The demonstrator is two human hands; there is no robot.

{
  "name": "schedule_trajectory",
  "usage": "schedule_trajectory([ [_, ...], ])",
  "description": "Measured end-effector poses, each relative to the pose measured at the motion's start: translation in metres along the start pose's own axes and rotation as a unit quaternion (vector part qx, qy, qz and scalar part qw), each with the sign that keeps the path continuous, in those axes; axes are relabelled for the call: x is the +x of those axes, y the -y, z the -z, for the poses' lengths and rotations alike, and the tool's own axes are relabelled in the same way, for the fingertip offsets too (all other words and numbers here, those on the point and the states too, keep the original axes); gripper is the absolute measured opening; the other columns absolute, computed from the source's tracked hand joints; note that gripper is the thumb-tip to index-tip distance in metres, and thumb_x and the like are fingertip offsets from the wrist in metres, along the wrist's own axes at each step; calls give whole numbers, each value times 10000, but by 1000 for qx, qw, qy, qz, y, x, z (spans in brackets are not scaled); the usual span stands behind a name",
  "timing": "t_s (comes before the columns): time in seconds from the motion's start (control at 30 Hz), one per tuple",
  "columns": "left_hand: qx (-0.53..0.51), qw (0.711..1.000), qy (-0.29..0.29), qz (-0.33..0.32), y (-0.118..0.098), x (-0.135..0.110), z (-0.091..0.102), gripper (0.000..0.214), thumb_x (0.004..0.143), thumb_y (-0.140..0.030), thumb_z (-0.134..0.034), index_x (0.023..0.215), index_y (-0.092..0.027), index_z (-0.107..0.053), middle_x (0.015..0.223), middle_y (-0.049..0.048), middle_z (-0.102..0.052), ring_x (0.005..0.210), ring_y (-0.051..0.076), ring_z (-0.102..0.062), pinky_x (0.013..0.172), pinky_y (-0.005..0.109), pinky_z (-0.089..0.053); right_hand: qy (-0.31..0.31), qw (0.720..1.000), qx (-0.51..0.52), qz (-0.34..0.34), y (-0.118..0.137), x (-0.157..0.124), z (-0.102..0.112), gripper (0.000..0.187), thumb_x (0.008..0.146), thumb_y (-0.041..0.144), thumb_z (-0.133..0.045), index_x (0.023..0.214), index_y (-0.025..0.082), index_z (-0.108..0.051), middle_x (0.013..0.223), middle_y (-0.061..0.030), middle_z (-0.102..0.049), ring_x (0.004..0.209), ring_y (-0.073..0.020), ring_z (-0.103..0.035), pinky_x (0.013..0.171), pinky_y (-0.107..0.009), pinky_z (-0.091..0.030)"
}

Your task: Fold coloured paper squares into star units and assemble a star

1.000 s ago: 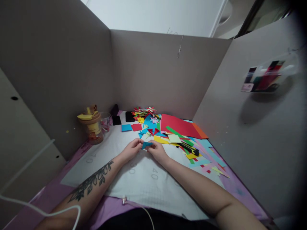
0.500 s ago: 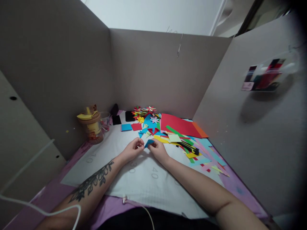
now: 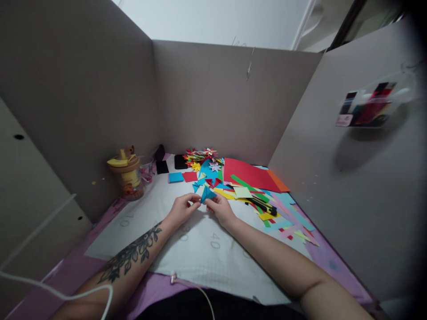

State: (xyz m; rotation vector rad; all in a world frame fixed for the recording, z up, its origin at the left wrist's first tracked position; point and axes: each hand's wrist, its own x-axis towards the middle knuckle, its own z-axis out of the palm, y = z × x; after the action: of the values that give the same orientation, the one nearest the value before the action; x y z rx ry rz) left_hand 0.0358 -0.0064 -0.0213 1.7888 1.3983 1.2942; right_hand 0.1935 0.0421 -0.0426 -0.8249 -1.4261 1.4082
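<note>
A small folded blue paper piece (image 3: 207, 194) is held up over the white mat (image 3: 160, 249), its pointed folds facing me. My left hand (image 3: 186, 206) pinches its left lower edge between thumb and fingers. On the other side, my right hand (image 3: 220, 208) grips the lower right corner. Just behind the hands lie small folded paper pieces in red (image 3: 213, 182), blue and pale green. Blue squares (image 3: 175, 177) and a red square (image 3: 190, 176) rest further left.
Folded paper stars (image 3: 200, 156) are heaped at the back. Red sheets (image 3: 247, 173), coloured strips (image 3: 283, 213) and a black-and-yellow cutter (image 3: 263, 206) cover the right. A lidded cup (image 3: 129, 175) stands at the left wall. Grey panels surround the table on three sides.
The blue paper has turned and opened out, showing a wider triangular shape. My left fingers have come from beside it onto its edge; the right hand has shifted slightly.
</note>
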Motion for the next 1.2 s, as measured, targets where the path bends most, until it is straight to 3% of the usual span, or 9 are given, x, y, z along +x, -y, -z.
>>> schedule_trajectory([
  [0.1,-48,998,8,46,3,2,-1,285,742,-330,-578,964,-160,-629,852,53,-662,774,168,-592,639,243,-434,3,1000,-3,5,0,-1,0,163,663,296,-634,744,167,-575,599,26,-568,499,-100,-483,488,-219,-363],
  [0.27,-155,982,84,71,10,3,-3,226,801,-347,-495,889,-161,-588,755,6,-582,611,109,-486,584,224,-389,31,996,-59,55,0,-3,0,103,685,262,-610,705,168,-574,594,37,-519,547,-102,-455,531,-218,-354],
  [0.47,-231,966,74,83,12,2,-6,247,730,-361,-610,873,-180,-522,729,-10,-534,634,108,-472,597,222,-367,20,990,-109,84,-5,-2,1,129,708,295,-601,732,169,-584,645,23,-541,594,-116,-463,562,-227,-370],
  [0.7,-193,978,65,33,4,2,-2,140,757,-267,-580,845,-168,-536,788,6,-561,738,123,-535,699,248,-417,-18,996,-70,45,-7,2,4,127,693,287,-599,692,173,-543,590,38,-514,552,-112,-454,535,-232,-365],
  [0.83,-95,994,51,-6,4,2,0,102,766,-212,-544,849,-165,-582,833,30,-608,793,148,-567,700,253,-433,-36,999,-37,14,-3,2,2,121,676,274,-604,691,170,-543,558,48,-501,519,-101,-433,513,-225,-346],
  [1.0,8,999,14,-48,5,1,-1,153,765,-203,-551,870,-184,-662,898,56,-669,796,163,-596,664,253,-449,-16,999,18,-22,-5,2,1,144,659,280,-620,664,168,-530,493,64,-460,453,-82,-374,462,-216,-274],
  [1.2,12,998,-18,-63,-1,-1,-2,142,757,-219,-583,844,-186,-690,886,68,-679,820,172,-610,672,253,-480,6,998,60,-23,-7,-2,-3,174,665,298,-646,703,164,-541,506,61,-471,445,-73,-364,452,-214,-251],
])
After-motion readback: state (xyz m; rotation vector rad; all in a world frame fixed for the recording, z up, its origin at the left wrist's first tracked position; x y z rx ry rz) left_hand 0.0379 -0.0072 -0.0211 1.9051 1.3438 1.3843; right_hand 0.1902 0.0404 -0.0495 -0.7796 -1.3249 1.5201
